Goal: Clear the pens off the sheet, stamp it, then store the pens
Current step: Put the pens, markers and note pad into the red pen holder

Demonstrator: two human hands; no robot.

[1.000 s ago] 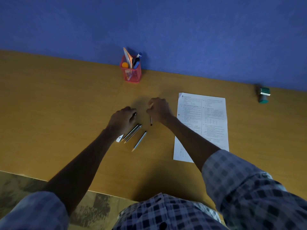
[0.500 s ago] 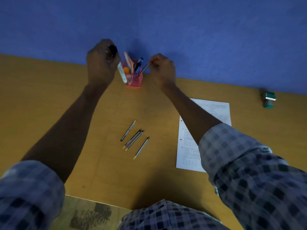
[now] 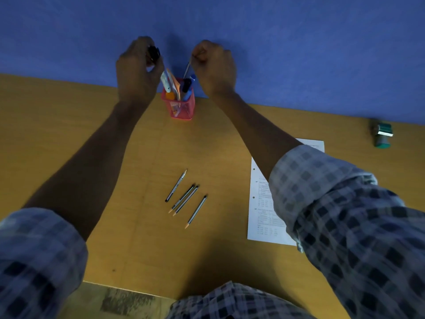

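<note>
Matt wood-grain desk (image 3: 69, 134) underneath, smooth with a faint sheen. The pink holder (image 3: 179, 106) is fine wire mesh, see-through. Plain white paper for the sheet (image 3: 261, 217), matt, printed and hole-punched. Four pencils (image 3: 185, 199) show bare wood tips and glossy striped barrels. The stamp (image 3: 382, 135) looks like hard green plastic. Soft woven checked cloth on the sleeve (image 3: 345, 215), and the wall (image 3: 276, 31) is flat matt blue.
</note>
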